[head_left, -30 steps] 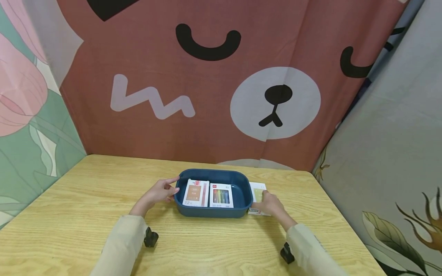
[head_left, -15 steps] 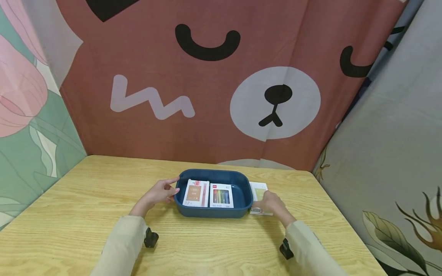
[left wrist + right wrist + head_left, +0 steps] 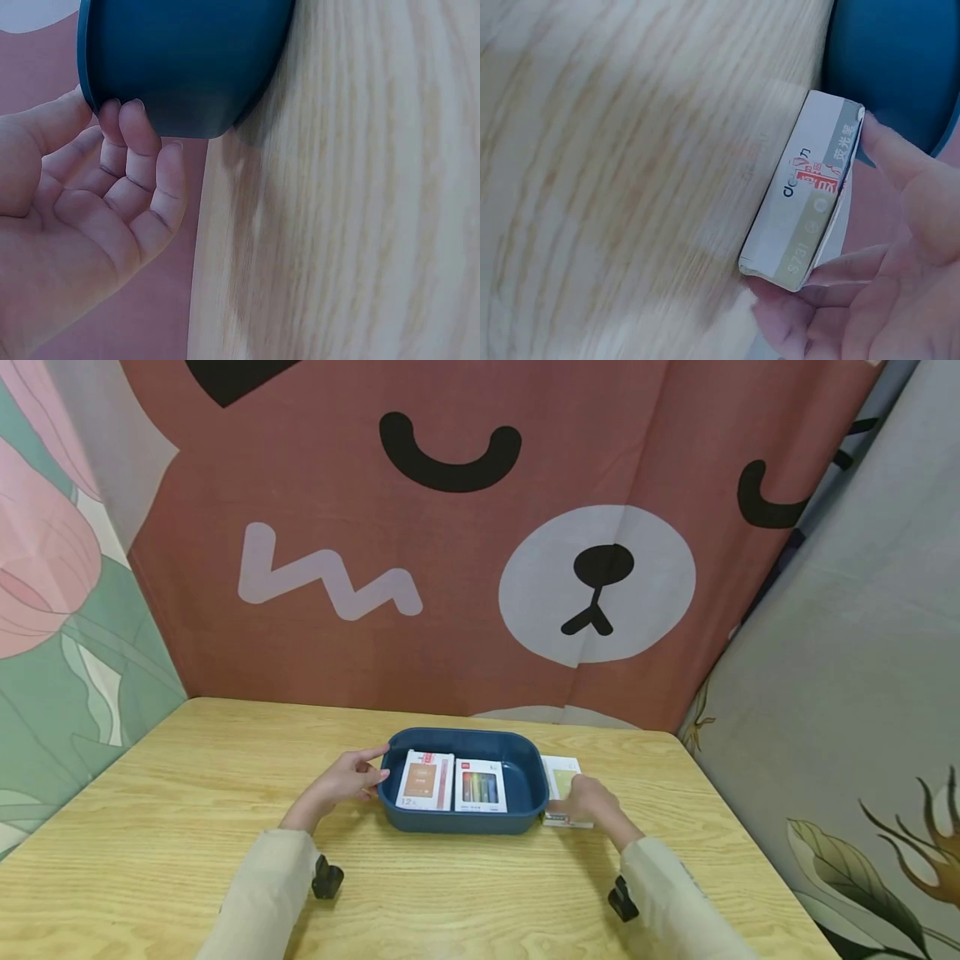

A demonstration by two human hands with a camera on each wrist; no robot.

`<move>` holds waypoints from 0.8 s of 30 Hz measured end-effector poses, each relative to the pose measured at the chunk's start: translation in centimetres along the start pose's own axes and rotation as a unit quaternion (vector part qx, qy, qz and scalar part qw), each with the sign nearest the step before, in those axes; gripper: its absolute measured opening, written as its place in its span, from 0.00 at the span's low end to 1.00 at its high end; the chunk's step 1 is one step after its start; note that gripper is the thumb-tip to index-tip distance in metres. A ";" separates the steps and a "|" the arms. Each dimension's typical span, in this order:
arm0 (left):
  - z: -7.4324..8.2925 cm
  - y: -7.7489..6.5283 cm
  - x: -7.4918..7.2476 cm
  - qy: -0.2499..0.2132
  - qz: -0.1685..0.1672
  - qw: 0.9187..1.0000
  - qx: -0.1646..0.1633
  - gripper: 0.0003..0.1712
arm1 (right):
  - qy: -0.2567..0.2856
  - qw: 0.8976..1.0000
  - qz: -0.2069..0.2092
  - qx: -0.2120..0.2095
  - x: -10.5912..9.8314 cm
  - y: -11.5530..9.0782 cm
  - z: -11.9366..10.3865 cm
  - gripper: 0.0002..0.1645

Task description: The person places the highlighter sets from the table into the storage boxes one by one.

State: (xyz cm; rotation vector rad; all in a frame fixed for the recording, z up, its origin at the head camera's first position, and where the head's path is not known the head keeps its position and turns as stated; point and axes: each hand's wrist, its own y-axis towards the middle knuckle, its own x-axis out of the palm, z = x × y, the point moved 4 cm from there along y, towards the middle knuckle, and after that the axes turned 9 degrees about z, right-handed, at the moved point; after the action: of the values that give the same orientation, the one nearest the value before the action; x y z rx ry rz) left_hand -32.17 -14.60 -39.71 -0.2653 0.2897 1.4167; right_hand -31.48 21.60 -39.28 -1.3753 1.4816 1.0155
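Note:
A dark blue plastic basin (image 3: 462,822) stands upright on the wooden table. My left hand (image 3: 347,778) pinches its left rim; in the left wrist view the curled fingers (image 3: 139,131) touch the outer wall. Just right of the basin, a white highlighter box (image 3: 802,191) rests on the table. My right hand (image 3: 591,802) holds this box between thumb and fingers across its ends, hiding part of it from the head view. Inside the basin lie a white and orange box (image 3: 424,779) and a white box with a window of coloured sticks (image 3: 481,786), side by side.
The light wooden table (image 3: 465,893) runs back to a brown curtain (image 3: 337,660) with a bear face. Patterned cloth hangs along both sides. At the basin's right end, bare floor shows beside the boxes. A small black device sits on each wrist.
The highlighter box and my right hand have shifted very slightly to the right since one second ago. My left hand and the basin have stayed in place.

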 end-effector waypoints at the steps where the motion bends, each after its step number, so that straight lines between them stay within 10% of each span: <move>1: 0.0 0.0 0.0 0.000 0.000 1.000 -0.001 0.31 | 0.003 1.000 0.001 0.002 0.0 0.0 0.0 0.25; 24: 0.3 -0.1 0.1 0.004 0.001 1.000 0.001 0.31 | 0.061 0.997 0.022 0.040 -0.5 0.2 0.3 0.28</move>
State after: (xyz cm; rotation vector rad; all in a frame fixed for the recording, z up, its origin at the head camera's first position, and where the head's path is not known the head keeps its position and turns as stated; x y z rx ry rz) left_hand -32.00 -14.43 -39.44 -0.2698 0.2982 1.4182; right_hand -31.62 22.02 -38.89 -1.3731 1.6320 0.9034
